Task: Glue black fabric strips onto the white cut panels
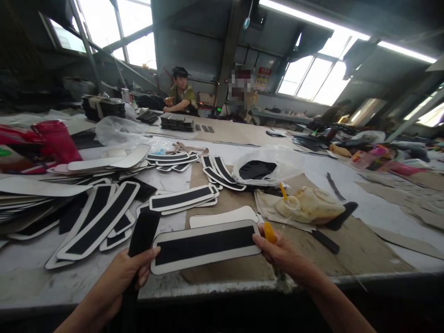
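A white-edged panel with a black strip (208, 246) is stretched between my two hands above the table's front edge. My left hand (133, 268) is closed, thumb on the panel's left end, and also holds a separate black strip (144, 231) that points upward. My right hand (277, 247) pinches the panel's right end; a yellow-orange handle (269, 232) sticks up from the same hand. Just behind the panel lies a plain white piece (225, 217). Similar black-and-white panels (100, 222) are piled at the left.
A glue-stained container (310, 205) with a yellow stick stands right of centre, beside a black-handled tool (326, 241). Behind it lies a plastic bag (270, 166) with black pieces. A red cup (57, 143) is at the left. A person (182, 95) sits across the table (236, 132).
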Demonstrator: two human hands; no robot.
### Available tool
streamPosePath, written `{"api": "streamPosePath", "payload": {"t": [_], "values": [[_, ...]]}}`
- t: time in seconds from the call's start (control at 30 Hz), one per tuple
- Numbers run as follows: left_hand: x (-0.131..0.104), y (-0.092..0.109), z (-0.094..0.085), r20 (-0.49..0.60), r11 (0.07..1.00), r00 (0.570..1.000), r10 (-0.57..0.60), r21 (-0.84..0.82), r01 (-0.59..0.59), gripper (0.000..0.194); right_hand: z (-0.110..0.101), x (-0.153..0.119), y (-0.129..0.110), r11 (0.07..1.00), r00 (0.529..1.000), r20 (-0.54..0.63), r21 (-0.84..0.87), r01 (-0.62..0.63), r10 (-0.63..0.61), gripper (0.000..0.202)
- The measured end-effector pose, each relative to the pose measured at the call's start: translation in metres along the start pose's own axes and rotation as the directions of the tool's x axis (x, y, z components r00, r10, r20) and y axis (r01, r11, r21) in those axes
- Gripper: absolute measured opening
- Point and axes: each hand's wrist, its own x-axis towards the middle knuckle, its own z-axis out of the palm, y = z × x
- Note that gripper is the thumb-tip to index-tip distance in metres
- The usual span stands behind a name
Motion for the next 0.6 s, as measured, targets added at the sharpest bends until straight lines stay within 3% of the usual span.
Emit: {"api": "streamPosePath", "payload": {"t": [0.17, 0.3, 0.43, 0.6], "values": [[0.013, -0.002, -0.008, 0.054, 0.969, 0.995, -0.081, -0.229, 0.091, 0.052, 0.002, 0.007, -0.008, 0.990, 0.994, 0.051, 0.097, -0.105, 0.100, 0.040], [0.031, 0.007, -0.014, 0.062, 0.920, 0.991, -0.120, -0.369, 0.134, 0.050, 0.000, 0.025, -0.019, 0.992, 0.992, 0.080, 0.077, -0.102, 0.096, 0.039], [0.051, 0.038, -0.019, 0.030, 0.949, 0.999, -0.019, -0.314, 0.027, 0.054, -0.004, 0.063, -0.044, 0.999, 0.999, 0.033, 0.028, -0.028, 0.027, 0.040], [0.062, 0.076, -0.013, -0.113, 0.969, 0.979, 0.171, -0.162, -0.188, 0.051, -0.008, 0.101, -0.078, 0.997, 0.996, -0.038, -0.012, 0.081, -0.082, 0.039]]}}
